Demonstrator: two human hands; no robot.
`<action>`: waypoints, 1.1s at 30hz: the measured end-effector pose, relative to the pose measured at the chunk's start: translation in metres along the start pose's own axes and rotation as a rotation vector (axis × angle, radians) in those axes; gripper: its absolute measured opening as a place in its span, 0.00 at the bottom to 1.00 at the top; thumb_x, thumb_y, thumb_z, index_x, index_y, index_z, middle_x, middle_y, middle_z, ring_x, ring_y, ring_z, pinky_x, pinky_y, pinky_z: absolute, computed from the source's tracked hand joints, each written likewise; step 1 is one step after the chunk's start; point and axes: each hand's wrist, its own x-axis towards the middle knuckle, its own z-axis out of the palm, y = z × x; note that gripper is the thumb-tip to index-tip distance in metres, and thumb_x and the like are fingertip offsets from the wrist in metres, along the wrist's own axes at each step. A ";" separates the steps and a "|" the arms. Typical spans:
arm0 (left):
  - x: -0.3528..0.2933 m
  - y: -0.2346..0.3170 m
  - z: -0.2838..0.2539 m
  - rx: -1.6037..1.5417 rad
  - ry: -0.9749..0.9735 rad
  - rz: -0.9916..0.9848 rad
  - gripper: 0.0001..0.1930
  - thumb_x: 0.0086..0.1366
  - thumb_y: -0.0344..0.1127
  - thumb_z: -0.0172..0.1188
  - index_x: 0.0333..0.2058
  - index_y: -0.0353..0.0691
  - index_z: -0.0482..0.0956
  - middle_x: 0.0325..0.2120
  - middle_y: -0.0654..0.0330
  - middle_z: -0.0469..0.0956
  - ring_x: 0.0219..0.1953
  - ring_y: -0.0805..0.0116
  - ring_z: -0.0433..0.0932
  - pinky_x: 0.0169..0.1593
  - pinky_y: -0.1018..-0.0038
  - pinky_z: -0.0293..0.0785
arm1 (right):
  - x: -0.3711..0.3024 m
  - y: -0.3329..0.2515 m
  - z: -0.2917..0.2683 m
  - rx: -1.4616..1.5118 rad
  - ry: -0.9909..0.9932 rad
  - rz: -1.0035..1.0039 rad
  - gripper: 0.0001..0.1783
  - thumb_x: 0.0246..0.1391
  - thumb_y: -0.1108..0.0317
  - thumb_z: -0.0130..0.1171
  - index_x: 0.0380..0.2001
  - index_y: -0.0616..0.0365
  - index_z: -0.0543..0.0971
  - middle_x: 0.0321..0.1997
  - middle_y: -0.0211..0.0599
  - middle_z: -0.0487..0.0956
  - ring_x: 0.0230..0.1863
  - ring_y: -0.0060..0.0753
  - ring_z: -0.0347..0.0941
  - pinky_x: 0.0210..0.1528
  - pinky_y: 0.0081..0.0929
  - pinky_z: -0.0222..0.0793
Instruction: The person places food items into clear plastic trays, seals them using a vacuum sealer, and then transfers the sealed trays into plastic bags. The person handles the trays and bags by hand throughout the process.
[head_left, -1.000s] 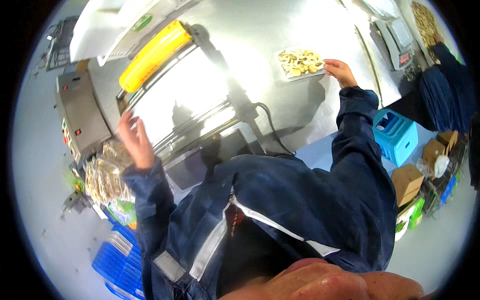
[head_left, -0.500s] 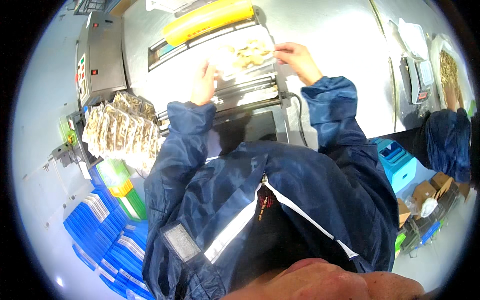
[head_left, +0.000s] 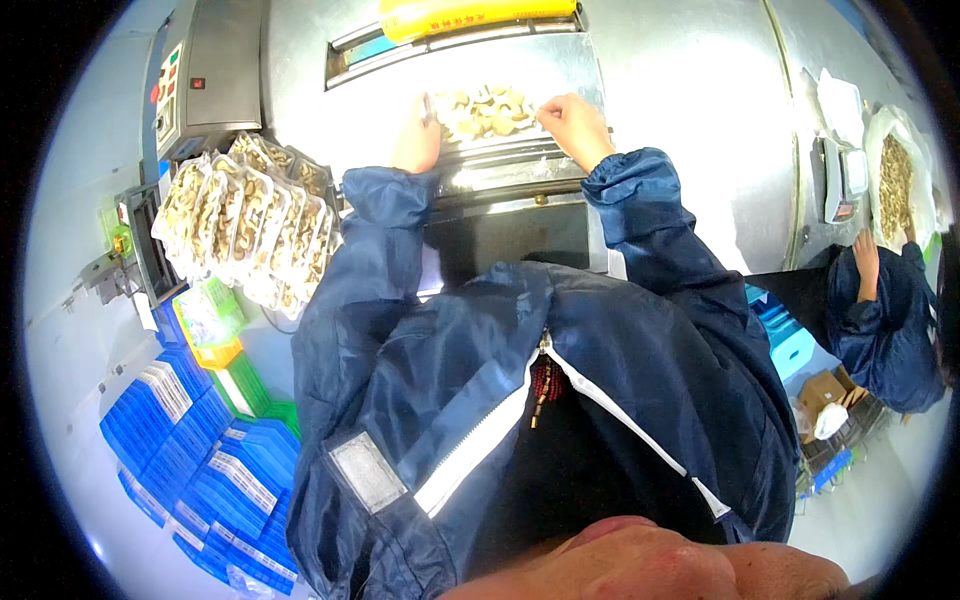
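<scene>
Left of the tray (head_left: 448, 133), the left hand (head_left: 417, 140) points forward, fingers gripping its edge. At the tray's right, the right hand (head_left: 577, 130) slants inward, fingers pinching its rim.

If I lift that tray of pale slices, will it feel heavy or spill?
The tray is probably light, since its slices look thin. They may slide or spill if it tilts, being loosely heaped. With the left hand and right hand at opposite ends, it should lift fairly level; glare hides how stiff its walls are.
</scene>
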 end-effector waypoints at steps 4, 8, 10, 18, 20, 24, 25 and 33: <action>-0.011 0.003 -0.024 0.068 0.015 -0.030 0.27 0.63 0.34 0.53 0.61 0.33 0.64 0.33 0.39 0.79 0.38 0.44 0.80 0.45 0.59 0.74 | -0.016 0.014 -0.016 -0.014 0.107 -0.060 0.14 0.56 0.56 0.56 0.34 0.55 0.81 0.30 0.45 0.81 0.35 0.53 0.77 0.39 0.44 0.71; -0.078 0.017 -0.070 0.320 0.099 -0.066 0.27 0.64 0.38 0.56 0.59 0.33 0.65 0.29 0.38 0.80 0.36 0.42 0.80 0.43 0.56 0.74 | -0.058 -0.003 -0.047 -0.116 0.036 0.101 0.19 0.58 0.51 0.55 0.36 0.57 0.76 0.28 0.46 0.81 0.33 0.51 0.77 0.38 0.43 0.71; -0.095 0.002 -0.054 0.496 0.064 -0.040 0.24 0.65 0.43 0.58 0.55 0.37 0.68 0.27 0.52 0.81 0.31 0.48 0.80 0.38 0.56 0.74 | -0.071 -0.009 -0.045 -0.292 0.037 0.113 0.20 0.58 0.50 0.56 0.36 0.59 0.74 0.27 0.47 0.81 0.31 0.50 0.78 0.36 0.42 0.71; -0.112 -0.010 0.000 0.208 0.297 0.044 0.16 0.60 0.33 0.62 0.48 0.39 0.77 0.29 0.56 0.82 0.34 0.61 0.80 0.41 0.64 0.73 | -0.076 0.003 -0.013 -0.262 0.164 0.029 0.14 0.55 0.60 0.59 0.37 0.60 0.77 0.29 0.46 0.82 0.33 0.48 0.79 0.37 0.40 0.73; -0.106 -0.027 -0.005 -0.095 0.273 0.035 0.12 0.62 0.28 0.59 0.44 0.35 0.79 0.30 0.55 0.82 0.33 0.68 0.79 0.40 0.74 0.75 | -0.074 0.015 -0.015 -0.022 0.138 0.090 0.12 0.54 0.64 0.57 0.38 0.59 0.79 0.31 0.45 0.82 0.35 0.47 0.79 0.39 0.38 0.73; -0.091 -0.034 -0.017 -0.068 0.102 0.080 0.12 0.59 0.27 0.60 0.43 0.35 0.80 0.33 0.56 0.80 0.36 0.67 0.78 0.44 0.74 0.74 | -0.069 0.024 -0.023 0.223 0.097 0.047 0.10 0.53 0.70 0.56 0.38 0.60 0.82 0.32 0.42 0.81 0.36 0.41 0.78 0.40 0.32 0.72; -0.089 -0.031 -0.022 0.018 0.074 0.130 0.12 0.59 0.27 0.60 0.42 0.35 0.81 0.33 0.55 0.80 0.37 0.65 0.78 0.44 0.74 0.74 | -0.068 0.025 -0.024 0.198 0.117 -0.032 0.10 0.53 0.71 0.57 0.37 0.61 0.82 0.33 0.41 0.80 0.36 0.39 0.77 0.40 0.30 0.71; -0.092 -0.010 -0.043 -0.063 -0.006 0.191 0.06 0.64 0.30 0.58 0.38 0.36 0.77 0.37 0.54 0.79 0.44 0.61 0.76 0.49 0.71 0.72 | -0.078 0.028 -0.051 0.041 -0.027 -0.268 0.07 0.52 0.69 0.63 0.33 0.61 0.81 0.33 0.37 0.80 0.37 0.34 0.75 0.40 0.29 0.70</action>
